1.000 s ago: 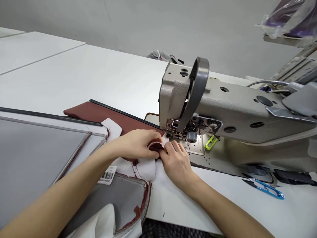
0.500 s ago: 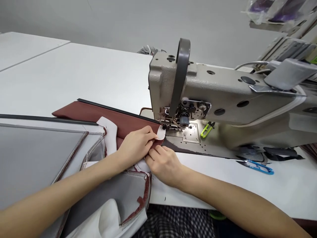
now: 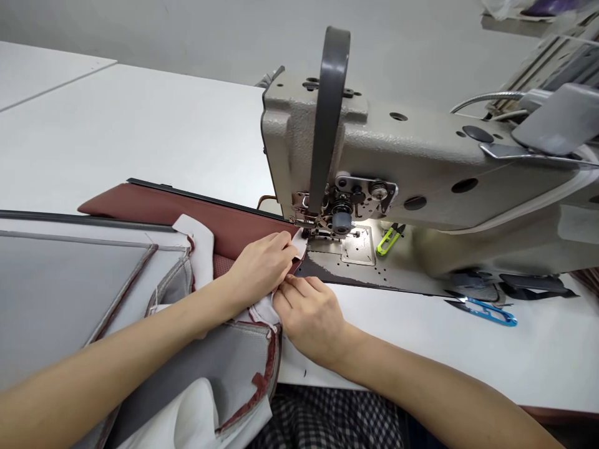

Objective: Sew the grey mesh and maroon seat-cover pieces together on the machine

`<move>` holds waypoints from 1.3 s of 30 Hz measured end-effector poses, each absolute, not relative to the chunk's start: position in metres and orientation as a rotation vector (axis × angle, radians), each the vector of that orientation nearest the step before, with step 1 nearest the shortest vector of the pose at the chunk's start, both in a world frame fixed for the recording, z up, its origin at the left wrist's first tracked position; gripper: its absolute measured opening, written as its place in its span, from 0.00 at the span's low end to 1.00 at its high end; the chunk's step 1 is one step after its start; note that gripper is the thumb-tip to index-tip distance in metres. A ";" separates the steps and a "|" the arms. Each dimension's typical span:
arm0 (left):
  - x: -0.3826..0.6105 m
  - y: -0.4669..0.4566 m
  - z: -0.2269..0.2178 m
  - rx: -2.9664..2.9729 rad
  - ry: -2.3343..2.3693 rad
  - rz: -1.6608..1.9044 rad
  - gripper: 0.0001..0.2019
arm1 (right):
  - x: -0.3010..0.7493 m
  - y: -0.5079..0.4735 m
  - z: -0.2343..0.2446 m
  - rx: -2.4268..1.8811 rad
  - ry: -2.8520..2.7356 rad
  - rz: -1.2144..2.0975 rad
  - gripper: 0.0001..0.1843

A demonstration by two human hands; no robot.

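My left hand (image 3: pixel 260 265) lies on a maroon and white fabric piece (image 3: pixel 219 227), its fingers pressed together on the white edge just left of the presser foot (image 3: pixel 312 232) of an industrial sewing machine (image 3: pixel 397 162). My right hand (image 3: pixel 309 315) sits just below it, fingers curled and pinching the same fabric edge near the table's front. Grey panels (image 3: pixel 60 293) with maroon piping hang from the piece to the left and over the table edge.
A green clip (image 3: pixel 387 240) lies on the lit machine bed beside the needle plate. Blue thread snips (image 3: pixel 486 310) rest on the white table (image 3: pixel 140 137) at the right, near dark parts under the machine arm. Checked cloth shows below the table edge.
Both hands have drawn the fabric edge back a little from the presser foot and down toward the table's front. The view has shifted, so the machine now stands higher and closer.
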State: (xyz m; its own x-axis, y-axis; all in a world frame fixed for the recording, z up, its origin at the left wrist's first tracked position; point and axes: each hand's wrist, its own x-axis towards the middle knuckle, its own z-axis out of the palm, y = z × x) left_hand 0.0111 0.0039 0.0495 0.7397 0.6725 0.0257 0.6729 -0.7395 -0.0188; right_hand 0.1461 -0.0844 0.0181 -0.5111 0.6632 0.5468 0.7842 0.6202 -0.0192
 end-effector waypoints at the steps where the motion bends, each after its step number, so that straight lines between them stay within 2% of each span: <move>1: 0.011 0.005 0.049 -2.900 -1.131 -0.033 0.10 | 0.148 -0.083 0.018 -1.134 -2.327 -0.318 0.11; 10: 0.023 0.017 0.049 -2.899 -1.147 -0.082 0.11 | 0.165 -0.064 0.018 -1.099 -2.305 -0.350 0.12; 17: 0.017 0.006 0.073 -2.998 -1.514 0.022 0.11 | 0.174 -0.058 0.015 -1.063 -2.320 -0.243 0.14; 25: 0.031 0.009 0.068 -2.877 -1.305 0.232 0.11 | 0.183 -0.048 0.017 -1.165 -2.359 -0.130 0.13; 29: 0.034 0.015 0.069 -2.907 -1.275 0.188 0.11 | 0.191 -0.040 0.018 -1.206 -2.366 -0.079 0.12; 34: 0.022 0.015 0.078 -2.992 -1.495 0.067 0.11 | 0.196 -0.042 0.016 -1.181 -2.336 0.045 0.12; 39: 0.016 0.015 0.078 -3.029 -1.574 0.027 0.13 | 0.198 -0.050 0.018 -1.223 -2.391 0.034 0.15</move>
